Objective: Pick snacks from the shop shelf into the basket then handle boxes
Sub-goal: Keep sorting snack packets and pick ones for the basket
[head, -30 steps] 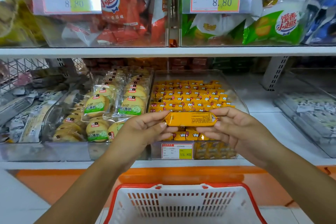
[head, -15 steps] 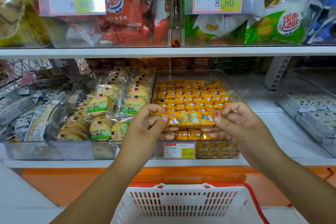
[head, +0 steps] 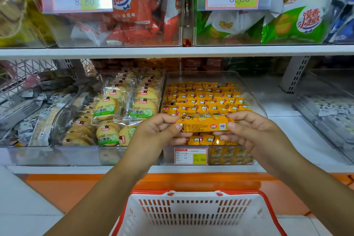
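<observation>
Grip: left hand (head: 157, 132) and right hand (head: 254, 132) each pinch one end of the yellow snack pack (head: 205, 125)
Pack: level, above the front of the clear bin (head: 255, 99); covers some matching packs inside
Basket (head: 199, 212): white, red-rimmed; below the bin, well apart
Neighbours: biscuit packs (head: 142, 108) just left of the bin; price tag (head: 190, 156) on its front wall

the snack bar (head: 204, 125) in the grip is orange-yellow with small dark print and a red logo by the right hand (head: 254, 134). behind the grip, packets (head: 203, 99) are the same yellow with red and white marks. left of the left hand (head: 153, 136), pale yellow biscuits (head: 107, 108) carry green labels. below the grip, the basket (head: 191, 214) is white with rows of slots, rimmed red-orange.
</observation>
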Available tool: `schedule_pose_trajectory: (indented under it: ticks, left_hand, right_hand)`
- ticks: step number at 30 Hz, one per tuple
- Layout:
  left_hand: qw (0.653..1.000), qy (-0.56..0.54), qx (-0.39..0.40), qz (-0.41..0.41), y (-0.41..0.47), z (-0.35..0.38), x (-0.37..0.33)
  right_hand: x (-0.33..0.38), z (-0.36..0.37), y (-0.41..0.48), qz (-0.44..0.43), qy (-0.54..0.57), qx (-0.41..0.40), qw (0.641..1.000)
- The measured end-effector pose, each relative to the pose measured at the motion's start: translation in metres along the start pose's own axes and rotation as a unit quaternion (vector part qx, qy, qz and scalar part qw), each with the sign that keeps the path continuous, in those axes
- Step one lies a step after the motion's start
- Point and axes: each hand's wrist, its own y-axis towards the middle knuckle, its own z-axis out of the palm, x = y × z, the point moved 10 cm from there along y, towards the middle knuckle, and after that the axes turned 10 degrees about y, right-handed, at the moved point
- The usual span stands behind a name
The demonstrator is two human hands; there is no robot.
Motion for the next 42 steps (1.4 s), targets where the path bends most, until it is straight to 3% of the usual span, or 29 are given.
schedule_pose_trajectory:
  ticks: [10,19,26,30,36,42]
  left_hand:
    - [0.999,-0.029,0.022,-0.013,0.000,-0.001,0.001]
    - [1.000,0.013,-0.007,0.019,0.002,-0.006,0.002]
    - [1.000,0.001,-0.012,-0.006,0.001,0.000,0.006]
    - [0.998,-0.042,-0.034,0.007,-0.001,-0.003,-0.001]
    - [0.998,0.011,-0.068,-0.003,-0.001,-0.006,0.005]
    - [0.999,-0.039,-0.020,-0.012,0.002,-0.001,0.007]
  right_hand:
    - [-0.004,0.003,-0.002,0.046,0.055,0.039,0.997]
    - [0.001,-0.002,-0.001,-0.013,-0.012,0.027,0.999]
    - [0.003,0.001,-0.003,-0.032,-0.069,-0.013,0.997]
    - [0.008,0.004,-0.004,-0.055,-0.048,-0.019,0.997]
    - [0.007,0.000,-0.003,-0.057,-0.050,-0.030,0.997]
    - [0.001,0.004,-0.004,-0.029,-0.065,-0.010,0.997]
